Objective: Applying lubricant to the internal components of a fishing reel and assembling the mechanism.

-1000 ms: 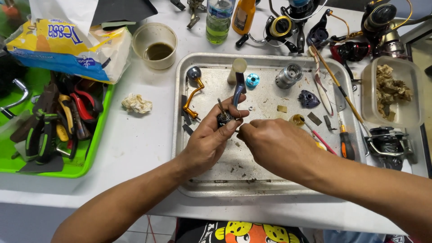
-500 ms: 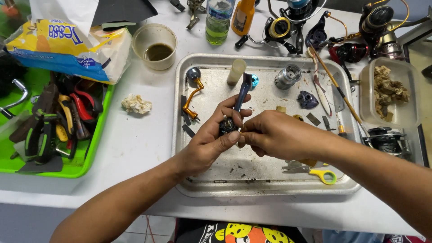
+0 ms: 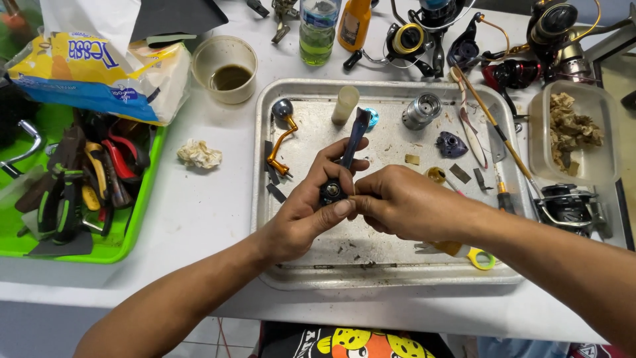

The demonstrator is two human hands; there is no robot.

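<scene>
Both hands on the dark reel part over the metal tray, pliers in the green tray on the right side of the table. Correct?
Not quite. The head view shows the green tray with the pliers on the left side of the table, not the right. The rest holds: left hand and right hand both grip the dark reel part over the metal tray.

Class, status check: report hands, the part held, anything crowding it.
Left hand grips dark reel part. Right hand pinches its base. Over metal tray, gold handle beside.

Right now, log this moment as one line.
left hand: holds dark reel part | right hand: pinches its lower end | over: metal tray | nearby: orange reel handle
</scene>
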